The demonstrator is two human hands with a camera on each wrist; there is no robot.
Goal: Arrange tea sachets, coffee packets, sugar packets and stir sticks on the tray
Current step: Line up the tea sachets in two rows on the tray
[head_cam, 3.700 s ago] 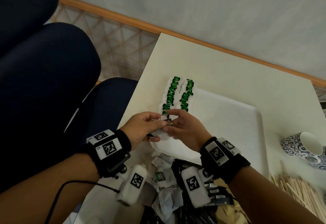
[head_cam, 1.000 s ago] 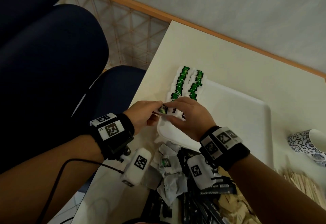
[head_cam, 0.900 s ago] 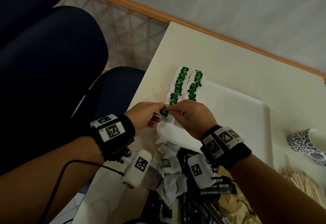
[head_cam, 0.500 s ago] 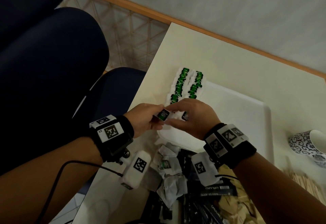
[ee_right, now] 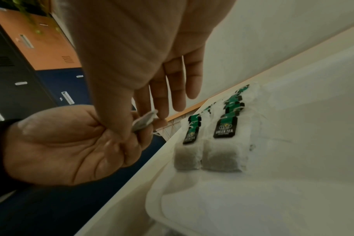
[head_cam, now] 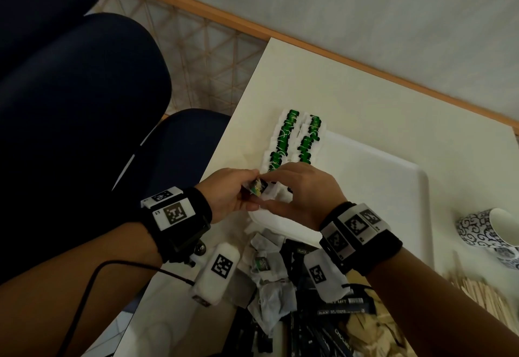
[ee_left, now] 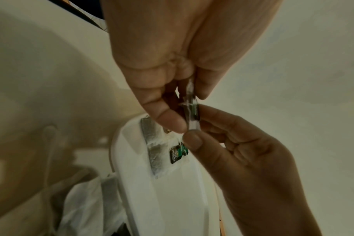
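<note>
A white tray (head_cam: pixel 379 188) lies on the cream table (head_cam: pixel 351 98). Two rows of green-tagged tea sachets (head_cam: pixel 283 137) (ee_right: pixel 224 143) run along its left side. Over the tray's near left corner, my left hand (head_cam: pixel 250 186) and right hand (head_cam: pixel 271 188) together pinch one tea sachet (head_cam: pixel 259 186) (ee_left: pixel 190 110) (ee_right: pixel 144 121) between thumbs and fingertips. It hangs a little above the tray. In the right wrist view, my right hand's other fingers (ee_right: pixel 180 89) stretch out straight. Another tagged sachet (ee_left: pixel 176 154) lies on the tray just below the hands.
At the table's near edge lies a heap of loose tea sachets (head_cam: pixel 269 295), black coffee packets (head_cam: pixel 337 309) and brown packets (head_cam: pixel 373 334). Wooden stir sticks (head_cam: pixel 477 297) and a patterned cup (head_cam: pixel 488 230) are at the right. A dark blue chair (head_cam: pixel 84 104) stands left of the table.
Both hands have stayed at the tray's near left corner, still pinching the sachet. Its tag has turned between the fingers and sits slightly lower and further left.
</note>
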